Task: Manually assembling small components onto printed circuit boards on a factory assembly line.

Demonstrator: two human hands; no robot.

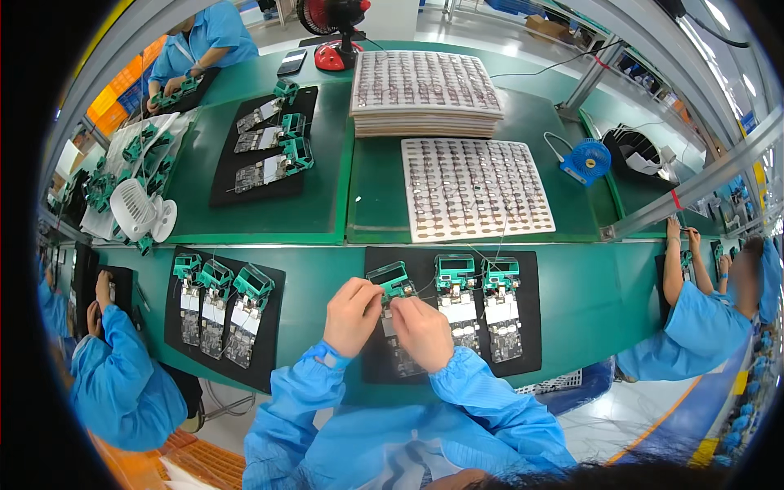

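My left hand (353,317) and my right hand (422,331) meet over a circuit board (400,357) with a green plastic frame (390,276) at its far end. The fingers of both hands are pinched together at the near edge of that frame; what lies between them is too small or hidden to make out. My hands cover the middle of the board. Beside it on the same black mat (527,327) lie a second board with a green frame (455,266) and a third one (501,318) at the right, thin wires at their far ends.
Three similar boards (214,314) lie on another black mat at the left. Beyond are a sheet of small parts (478,188), a stack of such sheets (426,86), a blue fan (586,162) and a white fan (137,211). Co-workers sit left (122,384), right (690,327) and across (214,37).
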